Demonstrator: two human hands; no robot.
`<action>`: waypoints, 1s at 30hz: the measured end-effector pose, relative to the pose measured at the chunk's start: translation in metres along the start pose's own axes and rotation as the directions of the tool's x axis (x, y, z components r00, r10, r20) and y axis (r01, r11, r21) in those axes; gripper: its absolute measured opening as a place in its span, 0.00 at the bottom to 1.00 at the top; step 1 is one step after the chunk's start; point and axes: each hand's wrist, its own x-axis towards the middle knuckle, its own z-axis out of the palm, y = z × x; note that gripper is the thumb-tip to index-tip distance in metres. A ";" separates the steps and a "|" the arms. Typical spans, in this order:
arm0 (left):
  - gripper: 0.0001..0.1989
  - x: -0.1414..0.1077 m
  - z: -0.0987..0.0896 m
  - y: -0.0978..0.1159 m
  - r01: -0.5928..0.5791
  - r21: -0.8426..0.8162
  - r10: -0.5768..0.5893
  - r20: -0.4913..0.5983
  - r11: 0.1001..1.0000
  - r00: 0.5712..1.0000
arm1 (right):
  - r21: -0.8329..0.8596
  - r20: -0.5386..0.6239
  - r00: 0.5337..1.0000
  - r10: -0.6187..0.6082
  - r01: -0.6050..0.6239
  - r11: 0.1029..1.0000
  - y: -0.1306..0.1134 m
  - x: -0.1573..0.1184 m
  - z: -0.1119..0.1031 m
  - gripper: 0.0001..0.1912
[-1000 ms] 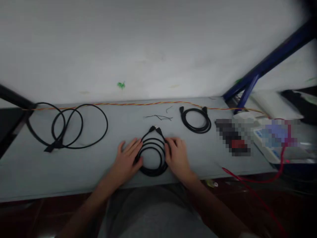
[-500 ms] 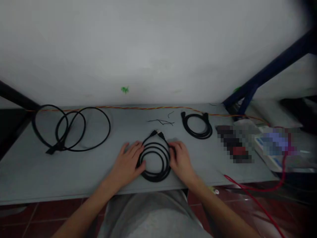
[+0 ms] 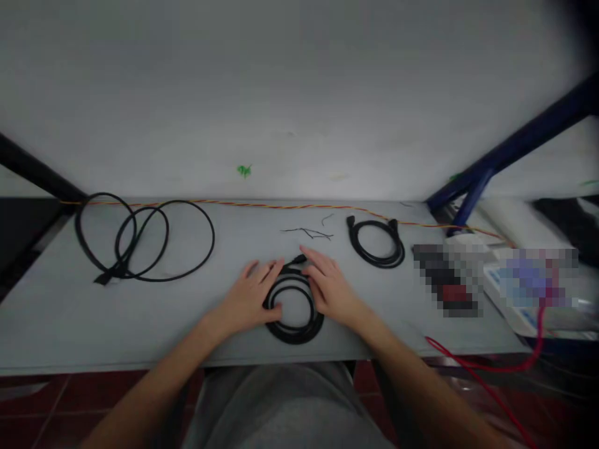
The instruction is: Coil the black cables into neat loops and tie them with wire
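Note:
A coiled black cable (image 3: pixel 294 340) lies on the grey tabletop in front of me, wound in several loops. My left hand (image 3: pixel 253 296) grips its left side, with the thumb over the inner loops and the fingers on the upper left part. On the coil's right side is my right hand (image 3: pixel 331 288), its fingers bent over the cable and reaching up to the plug end (image 3: pixel 299 259). One plug shows between the hands; the other end is hidden, likely under my right fingers.
Another coiled black cable (image 3: pixel 378 265) lies to the right, a looser looped cable (image 3: pixel 213 240) to the left. Thin black ties (image 3: pixel 306 232) lie behind my hands. A red-yellow twisted wire (image 3: pixel 262 205) runs along the wall. A red cord (image 3: pixel 496 368) hangs over the right front edge.
My right hand has moved up along the coil, its fingers now over the plug area. The two plug ends, both visible before, are partly covered. The view has shifted slightly.

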 end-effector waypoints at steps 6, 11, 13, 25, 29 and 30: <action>0.42 0.006 -0.003 -0.003 -0.055 0.055 0.059 -0.073 0.997 0.996 | 0.069 0.019 0.999 -0.035 0.033 0.997 0.001 0.008 0.005 0.22; 0.38 0.009 -0.007 0.001 -0.122 0.000 0.122 0.007 0.993 0.993 | 0.003 -0.024 0.999 0.037 -0.037 0.999 -0.008 0.002 0.010 0.23; 0.37 0.007 -0.006 0.003 -0.073 0.018 0.073 -0.001 0.997 0.997 | -0.016 -0.055 0.996 0.070 -0.071 0.997 -0.011 0.000 0.011 0.21; 0.37 -0.014 0.003 0.012 0.129 0.056 -0.124 -0.081 0.990 0.989 | -0.014 -0.175 0.970 0.171 -0.176 0.984 -0.022 -0.023 0.014 0.17; 0.40 -0.013 0.004 0.011 0.135 0.048 -0.131 -0.082 0.990 0.988 | -0.027 -0.176 0.961 0.215 -0.223 0.975 -0.026 -0.023 0.014 0.15; 0.41 -0.012 0.005 0.012 0.138 0.052 -0.134 -0.079 0.989 0.988 | -0.032 -0.178 0.959 0.222 -0.231 0.972 -0.027 -0.022 0.013 0.15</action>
